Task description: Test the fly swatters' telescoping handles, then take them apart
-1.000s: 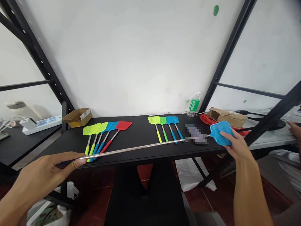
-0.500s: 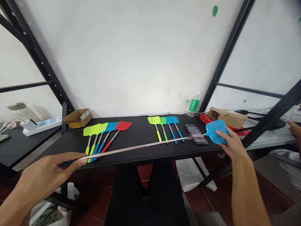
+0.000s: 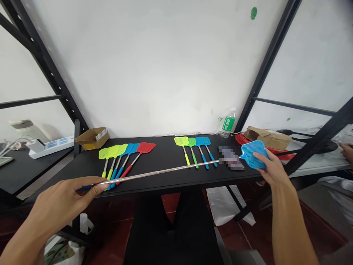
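Between my two hands stretches a blue fly swatter [image 3: 251, 156] with its long metal rod extended above the desk's front part. My left hand [image 3: 73, 195] grips the rod near its blue handle, thumb and fingers closed. My right hand [image 3: 271, 163] pinches the blue mesh head. Behind the rod on the left lie several fanned swatters, among them a yellow-green swatter [image 3: 107, 152] and a red swatter [image 3: 146, 147]. Further right, a second group holds a yellow swatter [image 3: 181, 141], a green swatter [image 3: 191, 141] and two blue ones.
On the black desk [image 3: 162, 154] are an open cardboard box [image 3: 93, 139], a water bottle [image 3: 228, 123] and a blurred-out flat item [image 3: 231, 158]. A brown carton [image 3: 267, 138] lies on red plastic at right. Black metal posts flank both sides. Another person's hand [image 3: 346, 151] shows at far right.
My left hand has shifted slightly right, carrying the handle end of the rod with it, so the rod looks a little shorter. My right hand stays on the blue head.
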